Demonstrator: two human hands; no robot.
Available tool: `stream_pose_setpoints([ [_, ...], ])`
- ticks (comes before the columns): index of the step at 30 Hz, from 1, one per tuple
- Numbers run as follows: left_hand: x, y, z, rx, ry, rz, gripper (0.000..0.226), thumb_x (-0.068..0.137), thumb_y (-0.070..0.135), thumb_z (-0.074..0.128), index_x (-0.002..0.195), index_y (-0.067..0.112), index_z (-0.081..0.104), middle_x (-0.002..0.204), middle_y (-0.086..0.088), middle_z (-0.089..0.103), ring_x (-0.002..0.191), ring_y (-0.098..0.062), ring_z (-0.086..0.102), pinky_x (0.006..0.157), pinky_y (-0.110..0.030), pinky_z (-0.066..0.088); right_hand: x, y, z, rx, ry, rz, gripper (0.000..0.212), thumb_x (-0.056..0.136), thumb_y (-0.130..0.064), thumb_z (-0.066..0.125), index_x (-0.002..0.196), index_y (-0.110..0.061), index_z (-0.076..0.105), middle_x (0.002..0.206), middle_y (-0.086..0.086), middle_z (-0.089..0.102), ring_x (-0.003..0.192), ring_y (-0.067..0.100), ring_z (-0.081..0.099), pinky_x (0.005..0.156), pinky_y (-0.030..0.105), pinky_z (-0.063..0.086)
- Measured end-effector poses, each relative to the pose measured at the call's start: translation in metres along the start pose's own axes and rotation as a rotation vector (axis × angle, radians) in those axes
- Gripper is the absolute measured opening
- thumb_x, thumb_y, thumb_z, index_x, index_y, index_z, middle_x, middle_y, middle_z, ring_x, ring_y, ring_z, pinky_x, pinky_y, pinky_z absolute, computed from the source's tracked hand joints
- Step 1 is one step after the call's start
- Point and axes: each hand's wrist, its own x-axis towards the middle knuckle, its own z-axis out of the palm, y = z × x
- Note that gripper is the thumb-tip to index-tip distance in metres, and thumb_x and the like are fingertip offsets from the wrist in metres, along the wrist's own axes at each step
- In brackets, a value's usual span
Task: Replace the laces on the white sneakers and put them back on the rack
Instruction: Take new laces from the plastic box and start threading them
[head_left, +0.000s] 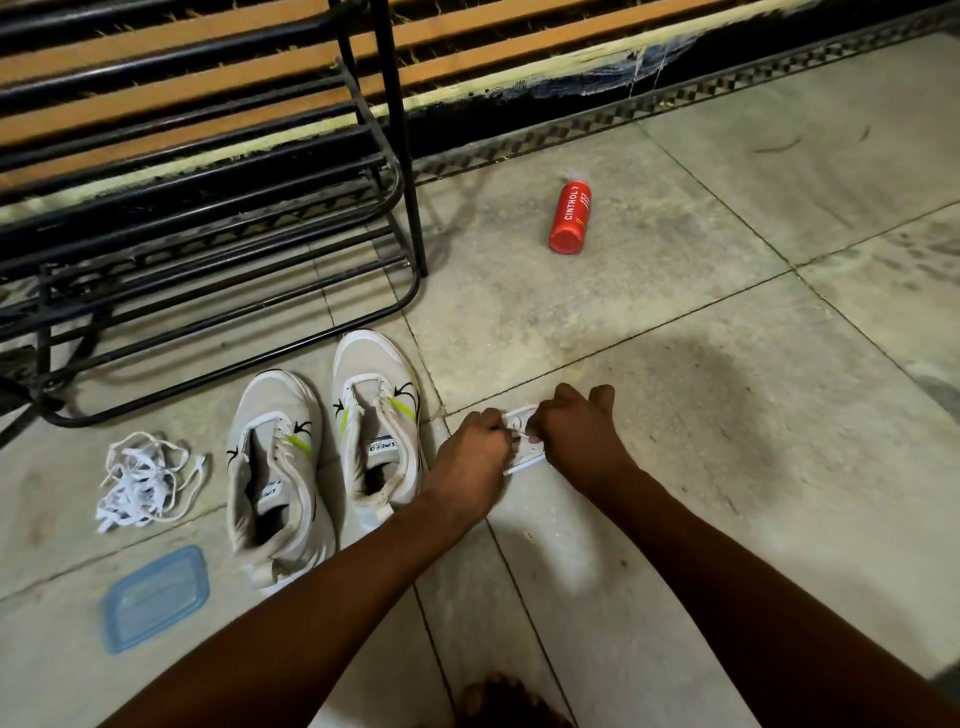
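- A small white packet (522, 441), seemingly clear-fronted and holding the replacement laces, is held just above the grey tiled floor (675, 322) at near centre; its contents are too blurred to be confirmed.
- The packet is pinched at its left edge by the left hand (470, 454) and at its right edge by the right hand (576, 434), each grip being narrow with fingers curled onto the wrapper.
- If the packet is pulled apart too sharply, it may tear all at once and the contents may be flung across the floor.
- The two unlaced white mesh sneakers with yellow-green side stripes (322, 457) are stood side by side just left of the hands, toes toward the black metal tube shoe rack (208, 270) at far left; they could be knocked over by the left forearm, which passes close beside them.
- The loose tangle of white flat laces (143, 483) lies left of the sneakers; should new laces land near it, old and new could be confused.
- A red cylindrical bottle (570, 218) lying on its side at far centre could roll if nudged.
- A blue translucent plastic lid (156, 597) lies near left and could be stepped on when the rack is approached.
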Motion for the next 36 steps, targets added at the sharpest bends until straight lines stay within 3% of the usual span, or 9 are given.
stream_pose_setpoints([
  [2, 0.001, -0.005, 0.004, -0.048, 0.050, -0.015, 0.021, 0.080, -0.008, 0.059, 0.097, 0.002, 0.068, 0.105, -0.016, 0.061, 0.097, -0.035, 0.064, 0.077, -0.043, 0.055, -0.004, 0.002, -0.001, 0.011, 0.015, 0.009, 0.034, 0.070, -0.016, 0.038, 0.081, -0.022, 0.069, 0.079, -0.005, 0.068, 0.095, 0.016, 0.050, 0.072, 0.035, 0.006],
  [5, -0.002, -0.006, 0.006, -0.108, 0.152, -0.041, 0.012, 0.084, -0.002, 0.063, 0.092, 0.004, 0.069, 0.099, -0.012, 0.062, 0.084, -0.032, 0.066, 0.071, -0.044, 0.057, -0.015, 0.006, 0.007, 0.129, 0.166, 0.013, 0.029, 0.068, -0.013, 0.050, 0.080, -0.025, 0.074, 0.075, -0.006, 0.071, 0.081, 0.020, 0.060, 0.072, 0.034, 0.013],
  [8, -0.008, -0.001, 0.005, -0.182, 0.228, -0.040, 0.009, 0.090, 0.004, 0.061, 0.092, 0.006, 0.069, 0.098, -0.009, 0.063, 0.086, -0.028, 0.065, 0.074, -0.045, 0.056, -0.022, 0.009, 0.017, 0.356, 0.318, -0.030, 0.034, 0.065, -0.001, 0.063, 0.090, -0.019, 0.078, 0.088, -0.001, 0.077, 0.075, 0.026, 0.069, 0.074, 0.039, 0.047],
  [10, -0.013, 0.002, 0.001, -0.234, 0.264, -0.061, 0.012, 0.090, 0.004, 0.062, 0.096, 0.007, 0.071, 0.102, -0.009, 0.065, 0.090, -0.027, 0.065, 0.078, -0.040, 0.055, -0.025, 0.005, 0.015, 0.460, 0.355, -0.015, 0.032, 0.070, 0.000, 0.062, 0.095, -0.012, 0.078, 0.095, 0.004, 0.077, 0.081, 0.030, 0.071, 0.070, 0.047, 0.054],
  [14, -0.028, 0.007, -0.016, -0.325, 0.363, -0.115, 0.015, 0.087, 0.003, 0.069, 0.099, 0.011, 0.074, 0.100, -0.007, 0.069, 0.089, -0.023, 0.066, 0.077, -0.017, 0.040, -0.031, -0.009, 0.005, 0.624, 0.510, 0.009, 0.012, 0.087, -0.006, 0.069, 0.096, -0.010, 0.076, 0.093, 0.004, 0.074, 0.081, 0.026, 0.069, 0.071, 0.044, 0.056],
  [19, -0.062, 0.004, -0.046, -0.483, 0.549, -0.104, 0.014, 0.095, 0.016, 0.065, 0.106, 0.015, 0.073, 0.102, 0.002, 0.069, 0.093, -0.014, 0.069, 0.081, -0.036, 0.059, -0.029, -0.043, -0.015, 0.955, 0.579, 0.106, 0.011, 0.088, -0.006, 0.075, 0.097, -0.012, 0.076, 0.092, -0.004, 0.074, 0.083, 0.006, 0.069, 0.077, 0.028, 0.056],
  [22, -0.086, -0.002, -0.067, -0.513, 0.643, -0.093, 0.017, 0.098, 0.013, 0.063, 0.114, 0.014, 0.071, 0.110, 0.004, 0.068, 0.101, -0.010, 0.067, 0.087, -0.034, 0.059, -0.025, -0.070, -0.031, 1.067, 0.569, 0.059, 0.014, 0.087, -0.002, 0.075, 0.097, -0.012, 0.076, 0.091, -0.005, 0.075, 0.084, 0.008, 0.070, 0.078, 0.022, 0.054],
  [29, -0.140, -0.036, -0.095, -0.430, 0.845, -0.184, 0.026, 0.096, 0.009, 0.069, 0.122, 0.011, 0.067, 0.122, 0.000, 0.066, 0.117, -0.014, 0.061, 0.101, -0.026, 0.047, -0.007, -0.140, -0.059, 1.193, 0.455, -0.091, 0.013, 0.088, -0.009, 0.076, 0.101, -0.012, 0.076, 0.094, -0.006, 0.076, 0.086, 0.009, 0.072, 0.080, 0.024, 0.056],
  [36, -0.206, -0.107, -0.081, -0.341, 0.992, -0.440, 0.016, 0.101, 0.014, 0.055, 0.116, 0.014, 0.062, 0.114, 0.002, 0.064, 0.109, -0.017, 0.060, 0.092, -0.030, 0.045, 0.000, -0.193, -0.061, 1.121, 0.373, -0.237, 0.011, 0.087, -0.016, 0.074, 0.098, -0.018, 0.077, 0.092, -0.009, 0.074, 0.083, 0.008, 0.071, 0.079, 0.022, 0.055],
])
